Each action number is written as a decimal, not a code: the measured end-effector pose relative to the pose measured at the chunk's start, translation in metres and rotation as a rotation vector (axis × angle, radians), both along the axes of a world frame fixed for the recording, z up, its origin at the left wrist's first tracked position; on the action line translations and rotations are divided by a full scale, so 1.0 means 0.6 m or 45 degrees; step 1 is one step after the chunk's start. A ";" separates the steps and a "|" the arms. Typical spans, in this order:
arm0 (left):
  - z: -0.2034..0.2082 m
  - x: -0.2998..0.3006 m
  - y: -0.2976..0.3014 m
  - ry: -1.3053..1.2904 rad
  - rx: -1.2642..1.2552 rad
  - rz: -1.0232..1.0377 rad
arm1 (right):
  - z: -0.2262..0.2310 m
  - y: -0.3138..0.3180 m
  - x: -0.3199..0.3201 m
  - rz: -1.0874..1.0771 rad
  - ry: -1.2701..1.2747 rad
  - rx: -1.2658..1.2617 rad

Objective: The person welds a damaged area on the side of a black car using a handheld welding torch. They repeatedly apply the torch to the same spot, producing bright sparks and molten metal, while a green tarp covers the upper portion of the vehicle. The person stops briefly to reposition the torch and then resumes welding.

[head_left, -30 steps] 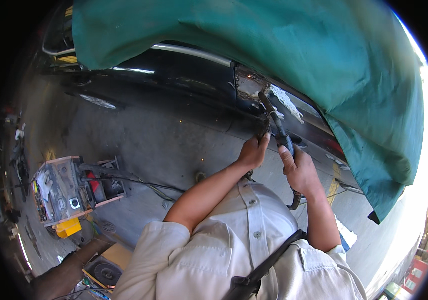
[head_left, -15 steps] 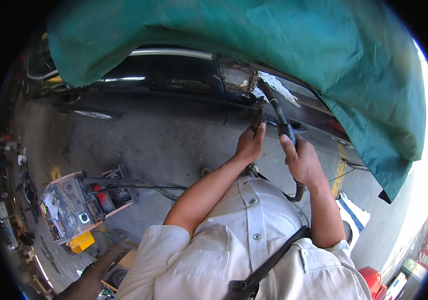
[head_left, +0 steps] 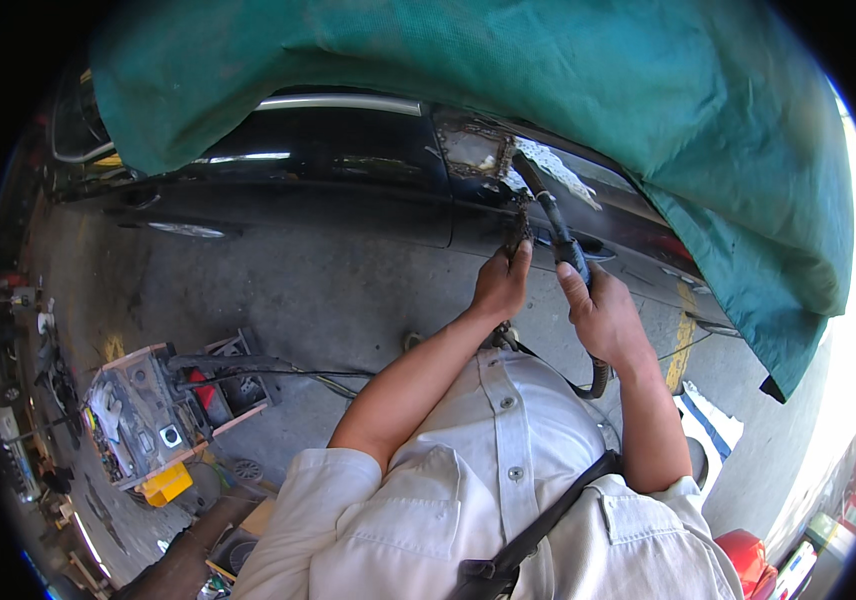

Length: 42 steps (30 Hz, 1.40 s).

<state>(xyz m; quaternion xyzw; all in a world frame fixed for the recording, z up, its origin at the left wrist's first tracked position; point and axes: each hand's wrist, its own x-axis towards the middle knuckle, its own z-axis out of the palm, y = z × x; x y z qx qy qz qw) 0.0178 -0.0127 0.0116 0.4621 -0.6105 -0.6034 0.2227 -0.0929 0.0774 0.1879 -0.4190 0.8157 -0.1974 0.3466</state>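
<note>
My right hand (head_left: 608,315) is closed around the handle of a black welding torch (head_left: 552,212), its hose looping down beside my belly. The torch's nozzle end points away from me, beside a scraped bare-metal patch (head_left: 473,150) with rough brown edges on a dark car's (head_left: 348,205) side. Left of the torch, my left hand (head_left: 500,288) grips a narrow, dark, rough-looking piece (head_left: 520,225). Its kind is hard to tell, and my fingers cover its lower part. Whether its upper end touches the car does not show.
A green cover (head_left: 508,70) drapes over the car and hangs down at the right. At the left stands a cluttered tool cart (head_left: 143,410) with a yellow bin (head_left: 166,484) and cables running toward me. White-and-blue material (head_left: 713,425) lies on the floor at the right.
The torch and my right hand have shifted very slightly. My left hand keeps its grip in nearly the same place.
</note>
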 end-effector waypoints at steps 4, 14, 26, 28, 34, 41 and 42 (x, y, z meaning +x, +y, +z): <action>-0.003 -0.002 0.002 0.032 -0.029 0.029 | -0.006 -0.003 0.001 0.037 0.041 -0.013; 0.010 -0.001 0.004 -0.011 0.015 0.025 | -0.005 0.004 0.000 0.043 0.019 -0.012; 0.001 -0.006 0.005 0.020 -0.018 0.031 | -0.006 0.005 -0.004 0.064 0.027 -0.030; 0.002 -0.007 0.008 0.080 -0.052 0.069 | -0.007 -0.001 -0.003 0.070 0.040 -0.043; 0.002 -0.007 0.005 0.012 -0.010 0.028 | -0.003 -0.023 -0.002 0.079 0.062 -0.096; -0.003 -0.009 0.008 0.041 -0.054 0.054 | -0.005 -0.044 -0.006 0.096 0.140 -0.106; -0.005 -0.009 0.007 0.028 -0.047 0.048 | -0.005 -0.046 -0.007 0.099 0.142 -0.094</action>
